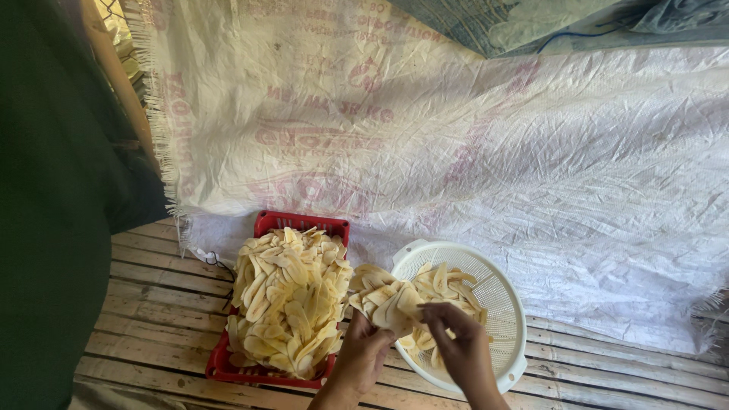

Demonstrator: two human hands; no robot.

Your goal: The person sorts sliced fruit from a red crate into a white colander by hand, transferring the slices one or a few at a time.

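A red plastic basket [267, 224] piled high with pale yellow slices [288, 300] sits on a slatted wooden floor. To its right stands a white round strainer [501, 304] with more slices inside. My left hand [363, 357] holds a fanned bunch of slices [383, 300] between the basket and the strainer. My right hand [459, 345] pinches the bunch from the right, over the strainer's near rim.
A large white woven plastic sheet [531, 167] with faded pink print is spread behind the containers. The slatted wooden floor [159, 304] runs along the near side. A dark green cloth [45, 228] fills the left edge.
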